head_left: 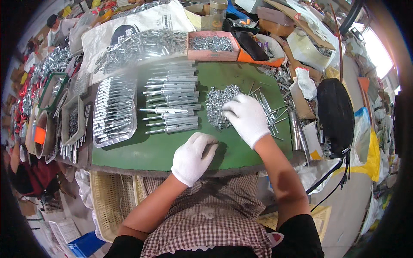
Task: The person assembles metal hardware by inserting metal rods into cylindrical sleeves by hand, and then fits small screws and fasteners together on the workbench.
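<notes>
My right hand [247, 118], in a white knit glove, reaches over a pile of small silvery metal pieces [217, 103] on the green work mat [142, 150]. Its fingers are bent together at the pile's right side; whatever lies between the tips is hidden. Closer to the mat's front edge, my left hand [193, 159], gloved the same way, is curled with fingers toward the thumb. Nothing shows clearly inside it. Left of the pile runs a column of metal cylinders with thin rods [172, 111], the rods pointing left. Loose thin metal rods [269, 109] lie scattered beyond my right hand.
A silver tray [114, 139] of rod-like parts stands at the left. Behind the mat are a pink box [214, 56] of small metal parts and a heap of metal pieces [146, 45]. A black bag [335, 116] hangs at right; a yellow basket [101, 202] stands below the table.
</notes>
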`<state>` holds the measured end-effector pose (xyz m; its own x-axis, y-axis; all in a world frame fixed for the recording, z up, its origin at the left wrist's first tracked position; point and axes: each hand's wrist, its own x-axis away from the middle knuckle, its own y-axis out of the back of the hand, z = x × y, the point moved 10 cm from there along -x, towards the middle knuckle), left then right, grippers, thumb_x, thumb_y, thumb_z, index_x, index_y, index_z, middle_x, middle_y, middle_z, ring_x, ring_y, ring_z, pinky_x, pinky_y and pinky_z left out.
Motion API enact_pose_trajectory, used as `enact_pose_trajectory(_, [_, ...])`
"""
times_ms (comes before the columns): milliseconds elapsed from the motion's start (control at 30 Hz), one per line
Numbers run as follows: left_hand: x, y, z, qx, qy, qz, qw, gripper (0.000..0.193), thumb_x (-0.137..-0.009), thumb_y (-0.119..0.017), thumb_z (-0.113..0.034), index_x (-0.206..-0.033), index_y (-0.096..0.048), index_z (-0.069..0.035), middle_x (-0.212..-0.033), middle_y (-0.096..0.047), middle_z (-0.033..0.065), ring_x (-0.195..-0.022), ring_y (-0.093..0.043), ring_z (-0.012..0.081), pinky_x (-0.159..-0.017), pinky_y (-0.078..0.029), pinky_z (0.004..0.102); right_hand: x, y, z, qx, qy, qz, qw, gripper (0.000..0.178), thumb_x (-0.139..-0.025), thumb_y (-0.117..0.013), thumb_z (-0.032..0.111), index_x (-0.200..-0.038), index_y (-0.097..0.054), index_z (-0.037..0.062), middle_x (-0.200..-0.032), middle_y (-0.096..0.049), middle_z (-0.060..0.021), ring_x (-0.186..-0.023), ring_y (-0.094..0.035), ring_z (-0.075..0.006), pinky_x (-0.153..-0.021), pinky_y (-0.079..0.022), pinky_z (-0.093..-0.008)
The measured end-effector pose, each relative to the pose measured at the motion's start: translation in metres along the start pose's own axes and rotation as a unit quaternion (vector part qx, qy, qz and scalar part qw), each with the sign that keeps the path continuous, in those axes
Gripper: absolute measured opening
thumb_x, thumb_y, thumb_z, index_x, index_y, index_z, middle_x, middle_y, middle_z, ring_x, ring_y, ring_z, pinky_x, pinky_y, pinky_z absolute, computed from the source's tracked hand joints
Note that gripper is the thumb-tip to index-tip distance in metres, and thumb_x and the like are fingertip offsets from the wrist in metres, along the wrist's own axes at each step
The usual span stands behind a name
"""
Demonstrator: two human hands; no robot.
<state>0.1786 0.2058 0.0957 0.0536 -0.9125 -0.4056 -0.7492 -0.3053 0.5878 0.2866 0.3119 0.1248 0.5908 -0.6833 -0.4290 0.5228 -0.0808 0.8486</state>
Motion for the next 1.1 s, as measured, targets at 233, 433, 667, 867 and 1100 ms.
enact_pose_trajectory(233, [0.002, 0.000, -0.004, 0.006, -0.015, 0.012, 1.000, 0.014, -0.078, -0.073, -0.006, -0.090, -0.064, -0.007, -0.090, -0.066, 0.0089, -0.079, -0.065, 0.0274, -0.066, -0.052, 0.0353, 0.060, -0.012, 0.025, -0.209, -0.142, 0.143, 0.957, 0.016, -0.085, -0.065, 0.020, -0.092, -0.066, 0.0056, -0.087, -0.064, -0.0138, -0.084, -0.062, -0.0334, -0.074, -0.049, -0.0421])
enact_pose_trajectory(433, [-0.004, 0.026, -0.013, -0.021, -0.075, -0.047, 0.996, 0.023, -0.078, -0.072, -0.004, -0.099, -0.065, -0.008, -0.096, -0.065, 0.0113, -0.084, -0.065, 0.0312, -0.071, -0.053, 0.0383, 0.068, -0.003, 0.008, -0.040, -0.098, 0.078, 0.991, 0.010, -0.082, -0.066, 0.017, -0.088, -0.065, 0.0092, -0.083, -0.060, -0.0123, -0.081, -0.060, -0.0336, -0.072, -0.048, -0.0442])
enact_pose_trajectory(667, [-0.045, 0.078, 0.050, -0.338, -0.077, -0.017, 0.938, 0.035, -0.077, -0.069, -0.013, -0.112, -0.063, -0.012, -0.112, -0.063, 0.0052, -0.110, -0.056, 0.0270, -0.091, -0.044, 0.0439, 0.010, 0.035, 0.001, 0.049, -0.034, -0.029, 0.998, 0.012, -0.082, -0.066, 0.018, -0.091, -0.064, 0.0117, -0.085, -0.059, -0.0124, -0.080, -0.061, -0.0339, -0.072, -0.049, -0.0447])
enact_pose_trajectory(867, [-0.051, 0.069, 0.075, -0.316, -0.079, 0.002, 0.946, 0.027, -0.076, -0.070, -0.014, -0.101, -0.062, -0.011, -0.103, -0.067, 0.0039, -0.098, -0.062, 0.0266, -0.087, -0.046, 0.0428, -0.108, 0.013, -0.073, 0.139, -0.144, -0.032, 0.979, 0.045, -0.084, -0.065, 0.028, -0.126, -0.056, 0.0145, -0.104, -0.064, -0.0193, -0.095, -0.063, -0.0380, -0.084, -0.050, -0.0477])
enact_pose_trajectory(1100, [-0.050, 0.087, 0.035, -0.188, -0.148, -0.061, 0.969, 0.035, -0.077, -0.066, -0.002, -0.112, -0.062, -0.007, -0.103, -0.065, 0.0120, -0.093, -0.064, 0.0320, -0.085, -0.049, 0.0423, -0.134, 0.021, -0.103, 0.050, -0.091, -0.164, 0.981, 0.017, -0.088, -0.060, 0.019, -0.099, -0.067, 0.0093, -0.097, -0.068, -0.0157, -0.093, -0.064, -0.0341, -0.083, -0.050, -0.0432])
